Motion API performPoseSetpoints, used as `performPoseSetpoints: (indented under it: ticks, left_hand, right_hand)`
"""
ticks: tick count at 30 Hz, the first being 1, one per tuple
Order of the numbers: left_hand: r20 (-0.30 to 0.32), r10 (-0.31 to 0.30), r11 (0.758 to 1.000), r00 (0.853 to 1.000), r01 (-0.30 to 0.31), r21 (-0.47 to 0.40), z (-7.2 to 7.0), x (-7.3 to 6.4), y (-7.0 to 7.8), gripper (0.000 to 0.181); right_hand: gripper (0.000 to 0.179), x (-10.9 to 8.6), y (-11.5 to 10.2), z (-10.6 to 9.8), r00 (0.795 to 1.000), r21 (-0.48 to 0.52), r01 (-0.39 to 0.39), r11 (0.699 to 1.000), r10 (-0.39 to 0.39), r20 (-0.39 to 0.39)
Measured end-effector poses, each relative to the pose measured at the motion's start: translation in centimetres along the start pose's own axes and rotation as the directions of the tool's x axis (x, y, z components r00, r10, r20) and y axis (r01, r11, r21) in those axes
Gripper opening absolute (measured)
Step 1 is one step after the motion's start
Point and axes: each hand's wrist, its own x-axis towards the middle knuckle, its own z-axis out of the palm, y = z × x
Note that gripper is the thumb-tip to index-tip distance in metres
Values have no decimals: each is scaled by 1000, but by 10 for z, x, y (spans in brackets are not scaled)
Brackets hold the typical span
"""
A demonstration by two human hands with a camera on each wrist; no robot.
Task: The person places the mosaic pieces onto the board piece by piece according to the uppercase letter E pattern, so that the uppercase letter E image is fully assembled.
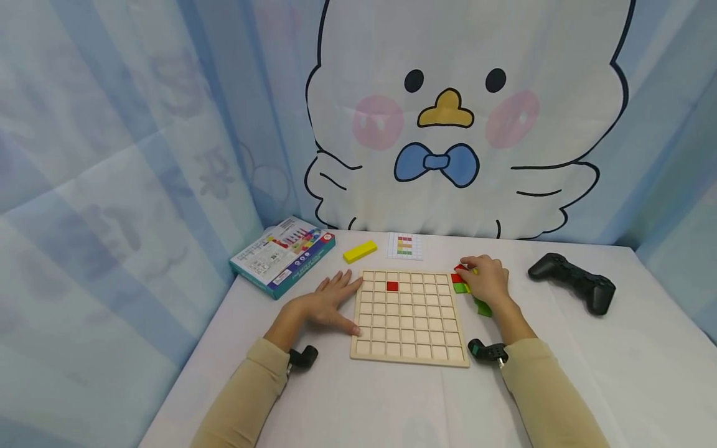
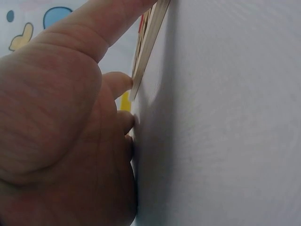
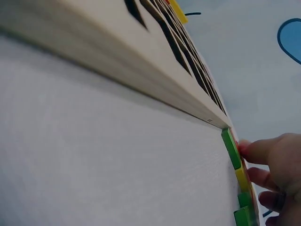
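Observation:
A wooden grid board [image 1: 411, 361] lies flat on the table, with a red square tile [image 1: 392, 286] in one of its upper cells. Spread out at the board's left edge, my left hand [image 1: 326, 305] touches the frame with thumb and forefinger; the wrist view also shows its palm [image 2: 47, 113] beside the board. Off the board's upper right corner, my right hand [image 1: 486, 280] pinches a red tile [image 1: 460, 267] between thumb and forefinger. Red, yellow and green tiles [image 1: 460, 288] lie beneath and beside it, partly hidden by the hand.
A yellow block [image 1: 360, 251] and a small printed pattern card [image 1: 405, 246] lie behind the board. A game box [image 1: 282, 255] sits at the back left. On the right is a black game controller [image 1: 571, 283]. A printed curtain hangs behind the table.

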Motion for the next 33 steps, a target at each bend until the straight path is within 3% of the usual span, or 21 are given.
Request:
performPoseSetpoints:
  ticks: [13, 33]
  left_hand:
    - [-2, 20, 1000, 1000, -20, 5, -1, 0, -3, 122]
    - [-4, 28, 1000, 1000, -28, -4, 0, 1, -2, 122]
  right_hand:
    - [37, 5, -6, 1, 999, -33, -26, 999, 27, 47]
    - [21, 6, -7, 3, 996, 101, -6, 995, 15, -84]
